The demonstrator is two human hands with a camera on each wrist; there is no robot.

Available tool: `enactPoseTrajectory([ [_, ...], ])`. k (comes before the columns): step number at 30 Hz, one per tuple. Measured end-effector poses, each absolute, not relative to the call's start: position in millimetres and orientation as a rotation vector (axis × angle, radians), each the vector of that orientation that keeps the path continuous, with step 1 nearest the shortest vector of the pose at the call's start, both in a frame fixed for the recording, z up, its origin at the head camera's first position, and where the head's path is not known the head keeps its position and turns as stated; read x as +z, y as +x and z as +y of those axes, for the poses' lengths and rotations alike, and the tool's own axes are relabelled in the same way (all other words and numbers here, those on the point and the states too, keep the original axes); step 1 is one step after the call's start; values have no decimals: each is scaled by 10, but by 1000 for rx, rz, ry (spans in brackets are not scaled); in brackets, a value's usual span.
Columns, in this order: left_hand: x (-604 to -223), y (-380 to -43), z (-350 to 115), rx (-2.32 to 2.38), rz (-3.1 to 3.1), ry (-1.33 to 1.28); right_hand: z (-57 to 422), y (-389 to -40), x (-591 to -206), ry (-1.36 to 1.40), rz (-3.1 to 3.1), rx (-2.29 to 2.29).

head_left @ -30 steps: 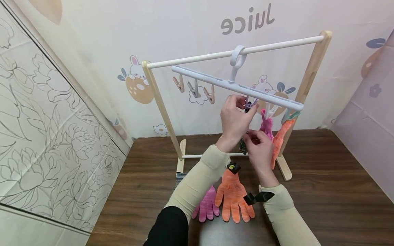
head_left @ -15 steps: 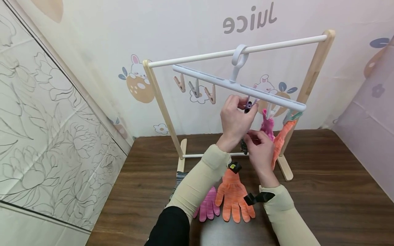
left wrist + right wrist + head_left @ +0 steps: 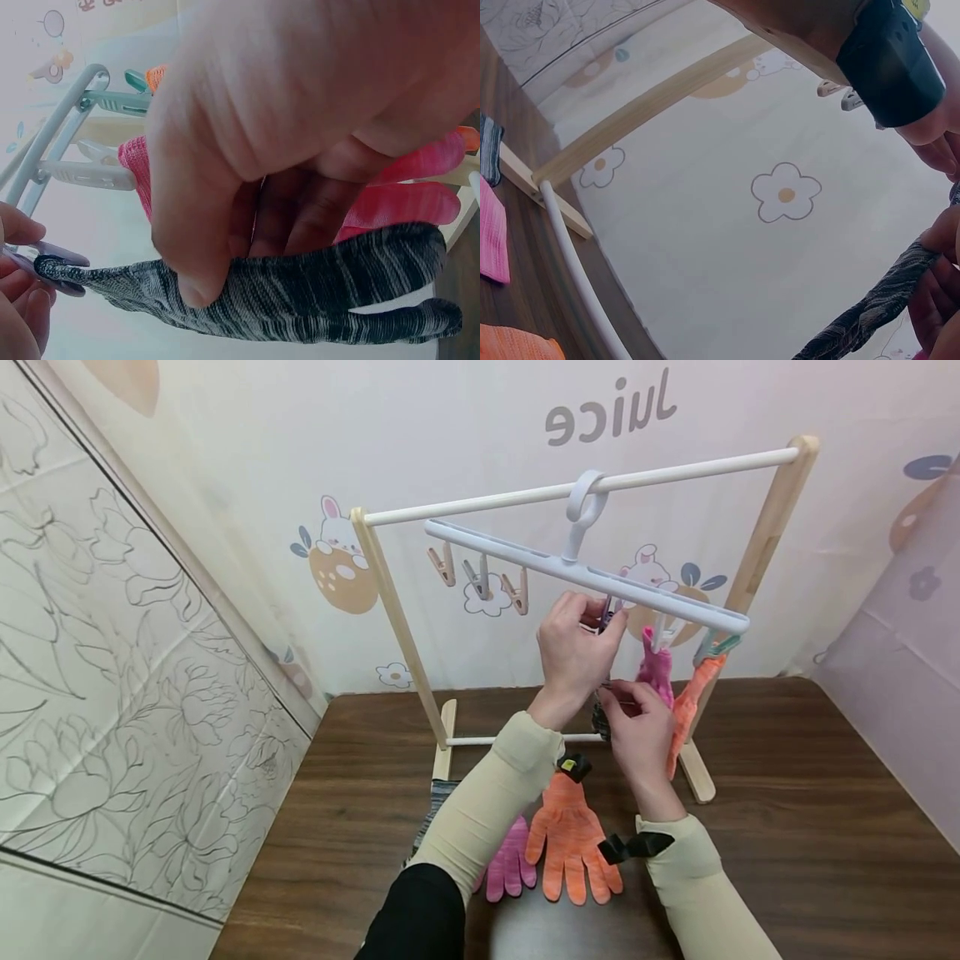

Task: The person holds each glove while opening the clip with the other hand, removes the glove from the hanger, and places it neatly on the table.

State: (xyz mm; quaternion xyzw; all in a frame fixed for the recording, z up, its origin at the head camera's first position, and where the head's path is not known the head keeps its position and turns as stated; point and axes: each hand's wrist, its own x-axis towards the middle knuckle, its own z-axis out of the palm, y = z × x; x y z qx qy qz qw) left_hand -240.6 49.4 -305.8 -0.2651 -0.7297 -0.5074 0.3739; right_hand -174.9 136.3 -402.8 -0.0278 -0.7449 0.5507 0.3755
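My left hand (image 3: 576, 647) pinches a purple clothespin (image 3: 66, 253) that hangs from the pale hanger (image 3: 517, 553). The cuff of a black-and-grey knit glove (image 3: 300, 300) lies between the clothespin's spread prongs. Just below, my right hand (image 3: 643, 727) grips the same glove, thumb on its near face in the left wrist view. The glove's fingers hang beneath the hand. Beside it hang a pink glove (image 3: 657, 675) from a white clothespin (image 3: 88, 175) and an orange glove (image 3: 690, 710) from a green one (image 3: 718, 647).
A wooden rack (image 3: 386, 610) with a white top rod (image 3: 480, 505) bears the hanger. Several unused clothespins (image 3: 478, 578) hang at its left half. On the table (image 3: 337, 827) lie an orange glove (image 3: 566, 835), a pink glove (image 3: 510, 860) and a striped dark glove (image 3: 441, 795), partly under my left arm.
The purple clothespin's upper arms have come closer together under my left fingers. My right hand has shifted very slightly to the right with the black-and-grey glove.
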Motion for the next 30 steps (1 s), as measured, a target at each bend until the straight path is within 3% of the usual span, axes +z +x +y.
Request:
enactPoseTrajectory([
  [30,-3080,-2404,479,-1266,-1915,-644,1481,-1630,-4111,-204,-2046,1363],
])
